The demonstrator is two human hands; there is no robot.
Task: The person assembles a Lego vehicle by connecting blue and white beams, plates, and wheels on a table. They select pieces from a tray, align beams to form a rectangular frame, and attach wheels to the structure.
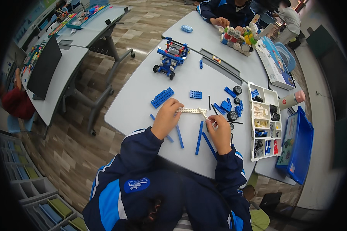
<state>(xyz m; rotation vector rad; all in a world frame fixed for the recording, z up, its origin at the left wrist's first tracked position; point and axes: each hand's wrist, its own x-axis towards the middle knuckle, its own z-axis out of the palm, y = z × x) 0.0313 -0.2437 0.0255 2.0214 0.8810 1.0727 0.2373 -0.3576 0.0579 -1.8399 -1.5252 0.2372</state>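
Observation:
My left hand (pixel 166 115) rests on the grey table (pixel 142 92) and pinches the left end of a white studded beam (pixel 189 110). A second white beam (pixel 202 113) meets it at an angle, and my right hand (pixel 219 127) holds that one at its lower end. Several long blue beams (pixel 199 138) lie flat on the table between and below my hands. A blue studded plate (pixel 162 97) lies just beyond my left hand, and a small blue brick (pixel 195 94) lies further right.
A blue wheeled model (pixel 170 57) stands at the table's far side. Loose wheels and blue parts (pixel 231 104) lie beside a white sorting tray (pixel 264 121). A blue bin (pixel 298 146) sits at the right. Another person (pixel 227 11) works across the table with colourful pieces (pixel 241 38).

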